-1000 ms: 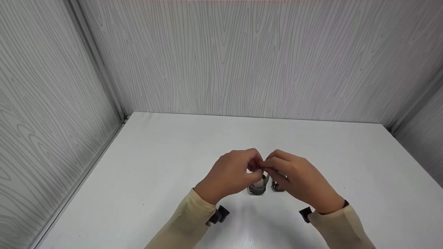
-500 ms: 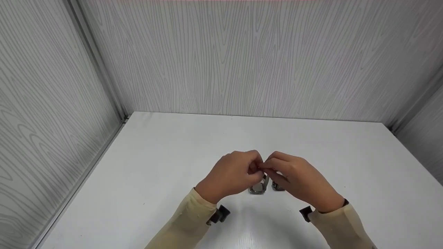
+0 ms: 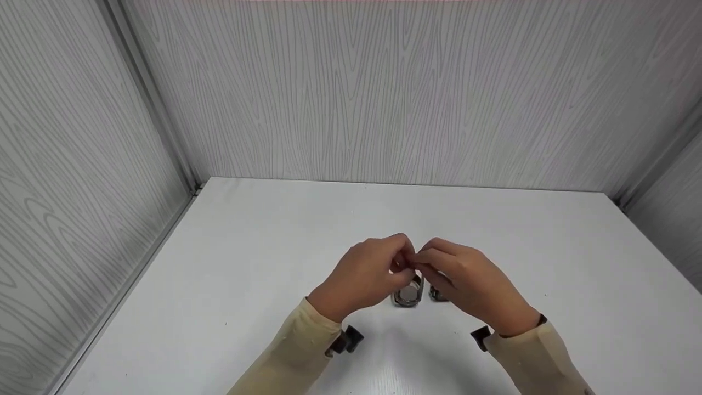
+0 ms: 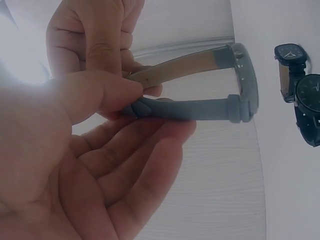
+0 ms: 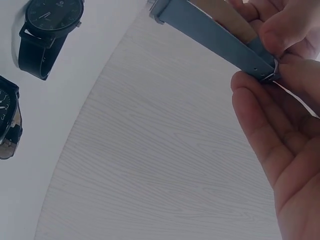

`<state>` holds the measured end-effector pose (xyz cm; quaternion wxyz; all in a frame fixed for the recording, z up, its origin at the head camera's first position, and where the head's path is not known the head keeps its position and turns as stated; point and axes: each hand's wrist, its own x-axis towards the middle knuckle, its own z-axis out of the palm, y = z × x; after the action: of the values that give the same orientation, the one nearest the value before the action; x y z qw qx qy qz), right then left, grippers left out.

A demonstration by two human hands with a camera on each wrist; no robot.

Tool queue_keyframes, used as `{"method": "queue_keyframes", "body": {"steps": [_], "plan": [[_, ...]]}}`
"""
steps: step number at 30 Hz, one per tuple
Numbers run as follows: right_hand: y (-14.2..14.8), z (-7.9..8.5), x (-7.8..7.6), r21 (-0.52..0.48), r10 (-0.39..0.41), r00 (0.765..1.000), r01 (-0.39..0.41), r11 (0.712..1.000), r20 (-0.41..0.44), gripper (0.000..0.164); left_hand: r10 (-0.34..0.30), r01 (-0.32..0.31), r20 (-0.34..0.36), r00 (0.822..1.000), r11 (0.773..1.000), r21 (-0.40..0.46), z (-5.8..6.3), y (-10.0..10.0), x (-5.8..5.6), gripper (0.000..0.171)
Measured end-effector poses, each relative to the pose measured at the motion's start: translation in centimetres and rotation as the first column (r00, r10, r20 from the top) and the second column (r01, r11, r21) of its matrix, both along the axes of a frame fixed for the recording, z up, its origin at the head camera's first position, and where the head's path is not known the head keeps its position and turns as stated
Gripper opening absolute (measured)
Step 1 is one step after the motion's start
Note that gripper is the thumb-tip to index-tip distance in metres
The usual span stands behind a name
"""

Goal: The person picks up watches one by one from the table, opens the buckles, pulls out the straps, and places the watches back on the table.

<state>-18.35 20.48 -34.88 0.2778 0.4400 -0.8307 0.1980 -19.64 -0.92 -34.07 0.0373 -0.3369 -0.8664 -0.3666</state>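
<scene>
A wristwatch (image 4: 247,82) with a grey-blue strap, tan on the inner side, hangs in a loop below both hands. My left hand (image 3: 364,274) pinches the strap end between thumb and fingers. Opposite it, my right hand (image 3: 466,277) pinches the strap where the two ends meet. In the right wrist view, a metal buckle (image 5: 272,72) shows at the fingertips, with small holes in the strap beside it. The fingertips partly hide how the strap ends overlap. In the head view, the back of the watch case (image 3: 407,293) shows under the hands.
On the white table (image 3: 263,247) lie two dark watches. One is a black watch with a round dial (image 5: 55,15); beside it is a watch with a squarish case (image 4: 290,52). Wood-grain panels (image 3: 351,93) stand behind and at both sides.
The hanging watch has tilted, so more of its case back shows in the head view. Both hands stay together and have barely shifted.
</scene>
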Motion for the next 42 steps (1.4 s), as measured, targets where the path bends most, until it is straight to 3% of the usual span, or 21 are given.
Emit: {"method": "queue_keyframes", "body": {"steps": [6,10,16,24,27,35,42], "plan": [[-0.24,0.31,0.07,-0.087,0.002,1.0,-0.005,0.996,-0.029,0.033,-0.017,0.012,0.073,0.997,0.998,0.069,0.23,0.11,-0.01,0.016],[-0.24,0.45,0.12,-0.161,-0.024,0.996,0.037,0.986,0.086,0.032,-0.03,0.022,0.057,0.998,0.991,0.13,0.28,0.24,0.0,0.017],[-0.1,0.41,0.12,-0.228,-0.041,0.957,0.11,0.967,0.287,0.025,-0.041,0.033,0.041,0.998,0.984,0.175,0.37,0.09,0.23,0.017],[-0.02,0.43,-0.02,-0.312,-0.001,0.953,0.101,0.945,0.304,0.018,-0.032,0.015,0.092,0.995,0.982,0.188,0.21,0.04,0.04,0.022],[0.03,0.35,-0.06,-0.32,0.015,0.947,0.094,0.943,0.319,0.017,-0.025,0.012,0.069,0.997,0.983,0.182,0.07,0.02,-0.1,0.016],[0.25,0.39,0.11,-0.284,-0.02,0.904,0.155,0.946,0.427,0.015,-0.015,0.012,0.017,1.0,0.992,0.127,0.03,0.18,-0.13,0.01],[0.18,0.57,0.18,-0.219,-0.055,0.911,0.156,0.963,0.408,0.013,-0.01,0.013,-0.026,1.0,0.995,0.096,-0.09,0.31,-0.24,0.011]]}}
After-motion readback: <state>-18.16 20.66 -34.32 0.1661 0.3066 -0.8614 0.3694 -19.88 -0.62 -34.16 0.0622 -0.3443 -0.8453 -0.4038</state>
